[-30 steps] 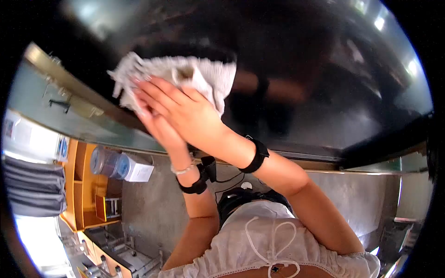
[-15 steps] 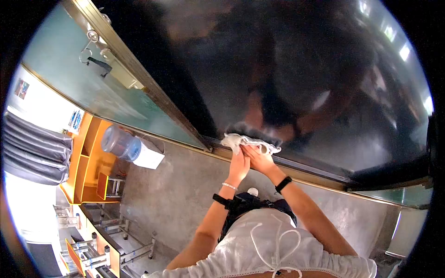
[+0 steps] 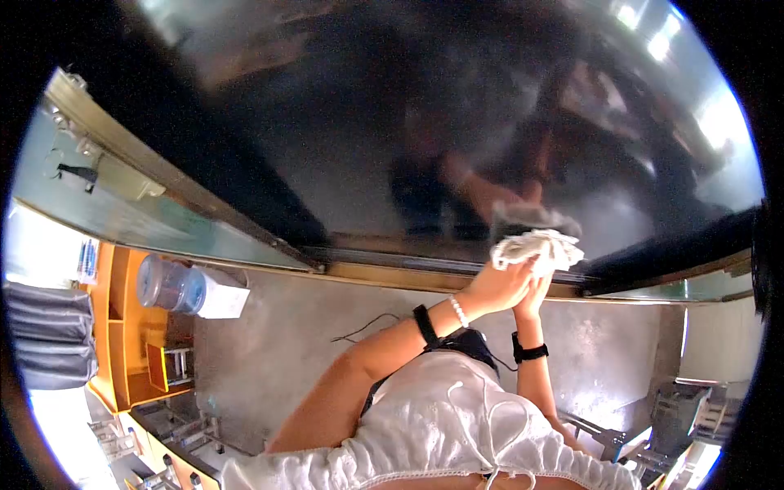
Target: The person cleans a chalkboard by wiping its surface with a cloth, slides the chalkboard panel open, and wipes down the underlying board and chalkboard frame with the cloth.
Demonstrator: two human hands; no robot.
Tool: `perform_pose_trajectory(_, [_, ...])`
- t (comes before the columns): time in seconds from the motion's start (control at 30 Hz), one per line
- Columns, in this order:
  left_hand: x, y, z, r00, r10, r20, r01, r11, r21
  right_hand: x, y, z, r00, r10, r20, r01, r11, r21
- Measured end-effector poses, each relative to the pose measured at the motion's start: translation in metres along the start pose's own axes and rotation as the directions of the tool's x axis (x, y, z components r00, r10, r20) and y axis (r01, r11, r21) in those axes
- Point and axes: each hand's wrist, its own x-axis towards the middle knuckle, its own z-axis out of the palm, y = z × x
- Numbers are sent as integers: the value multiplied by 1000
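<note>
A crumpled white cloth point(image 3: 539, 247) is pressed to a glossy black screen point(image 3: 359, 155), low down and right of its middle. My left hand point(image 3: 500, 287) reaches across to it, its fingers on the cloth's lower side. Close against it, my right hand point(image 3: 532, 299) grips the same cloth from below. The cloth hides most of the fingertips. Both hands and the cloth are mirrored faintly in the dark surface.
Along the screen's bottom runs a metal frame edge point(image 3: 384, 278). Greenish board panels point(image 3: 196, 245) flank it, the left one with keys point(image 3: 77, 175). At left stand a water dispenser with a blue bottle point(image 3: 171, 283), an orange cabinet point(image 3: 122, 327) and desks. More furniture point(image 3: 678, 416) is at lower right.
Both hands have carried the cloth to the right along the lower part of the screen. The camera view has also turned, and the left panel and dispenser now sit farther left.
</note>
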Motion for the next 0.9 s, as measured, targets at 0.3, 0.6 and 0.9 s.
perform_pose_trajectory(0.3, [20, 6, 56, 978, 192, 83, -190, 981, -31, -25, 26, -13, 985, 166, 52, -148, 956, -251])
perform_pose_trajectory(0.6, [-44, -55, -91, 963, -186, 193, 162, 978, 134, 21, -97, 28, 989, -142, 39, 123, 943, 309])
perform_pose_trajectory(0.9, [-160, -109, -168, 625, -662, -413, 724, 690, -10, 73, -222, 80, 468, -651, 598, 495, 753, 433])
